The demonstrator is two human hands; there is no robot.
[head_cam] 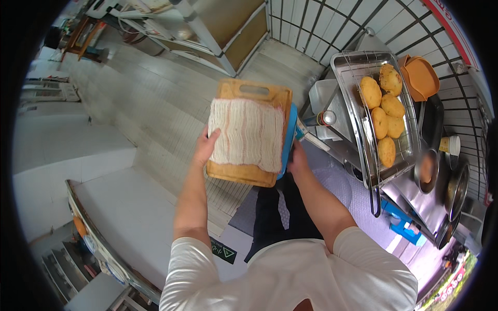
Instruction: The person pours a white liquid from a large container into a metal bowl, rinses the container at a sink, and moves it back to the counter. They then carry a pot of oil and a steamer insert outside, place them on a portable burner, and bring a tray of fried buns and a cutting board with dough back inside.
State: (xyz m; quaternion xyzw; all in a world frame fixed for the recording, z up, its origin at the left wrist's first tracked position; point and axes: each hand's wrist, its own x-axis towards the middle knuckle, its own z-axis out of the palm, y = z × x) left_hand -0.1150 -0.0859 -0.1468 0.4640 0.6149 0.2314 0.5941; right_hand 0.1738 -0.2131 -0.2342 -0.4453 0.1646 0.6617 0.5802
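Observation:
A wooden cutting board with an oval handle slot is held up before me at the middle of the view. A cream woven cloth with faint pink stripes lies over it. My left hand grips the left edge, its thumb on top of the cloth. Something flat and blue, perhaps another board, sits beneath the wooden one and sticks out on the right. My right hand holds that side, its fingers partly hidden under the stack.
To the right, golden fried pieces rest on a wire rack over a steel tray. Beyond stand an orange container, a black tray and metal bowls. A framed stand is ahead, and a white counter lies at left.

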